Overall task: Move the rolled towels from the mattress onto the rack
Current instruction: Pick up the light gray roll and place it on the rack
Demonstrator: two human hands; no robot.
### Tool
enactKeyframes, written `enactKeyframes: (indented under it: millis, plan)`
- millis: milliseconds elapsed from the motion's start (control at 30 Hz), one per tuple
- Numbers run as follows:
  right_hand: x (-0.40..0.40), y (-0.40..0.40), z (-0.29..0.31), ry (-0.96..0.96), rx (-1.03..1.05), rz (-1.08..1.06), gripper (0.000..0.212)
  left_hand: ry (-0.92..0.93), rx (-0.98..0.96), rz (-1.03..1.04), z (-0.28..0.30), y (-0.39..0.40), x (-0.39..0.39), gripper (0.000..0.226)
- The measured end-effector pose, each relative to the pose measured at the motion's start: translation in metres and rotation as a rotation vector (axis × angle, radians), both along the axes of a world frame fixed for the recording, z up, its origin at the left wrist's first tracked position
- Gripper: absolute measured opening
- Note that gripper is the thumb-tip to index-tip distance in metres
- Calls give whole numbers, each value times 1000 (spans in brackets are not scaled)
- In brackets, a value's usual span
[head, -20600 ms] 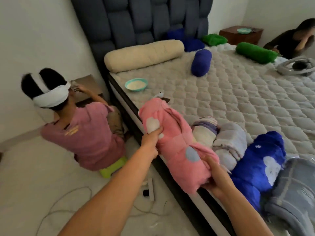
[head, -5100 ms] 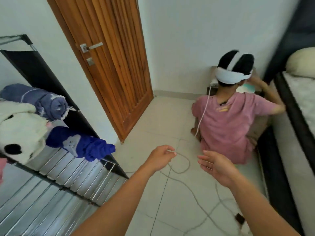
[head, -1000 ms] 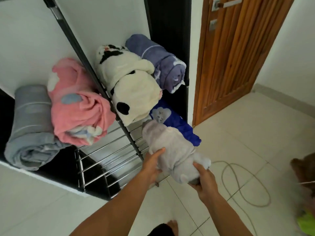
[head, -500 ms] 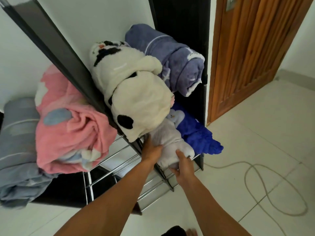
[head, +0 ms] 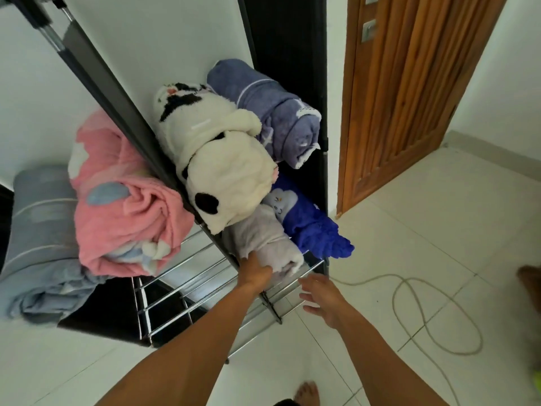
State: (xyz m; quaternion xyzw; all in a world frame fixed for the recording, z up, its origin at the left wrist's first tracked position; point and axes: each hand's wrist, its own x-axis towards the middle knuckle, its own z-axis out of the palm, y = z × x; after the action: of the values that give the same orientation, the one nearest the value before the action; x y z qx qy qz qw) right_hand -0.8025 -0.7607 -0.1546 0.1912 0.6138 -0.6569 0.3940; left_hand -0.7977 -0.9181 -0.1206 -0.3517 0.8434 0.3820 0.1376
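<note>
Grey towel at rack edge

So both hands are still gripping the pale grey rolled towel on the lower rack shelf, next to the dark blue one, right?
Not quite. Only the left hand keeps its grip on the pale grey rolled towel; the right hand has let go and hangs open, clear of it. The head view shows this. The towel does lie on the lower rack shelf, beside the dark blue one.

Home bedroom: wooden door, towel rack
</note>
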Motion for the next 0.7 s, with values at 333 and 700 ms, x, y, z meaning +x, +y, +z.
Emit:
enactKeyframes:
  millis: [333, 700]
  plan:
    - [142, 196, 22, 277, 312, 113, 29, 10, 144, -186, -12, 166, 143, 20]
    - [384, 461, 49, 134, 544, -824, 22, -71, 421, -757, 24, 380, 254, 14]
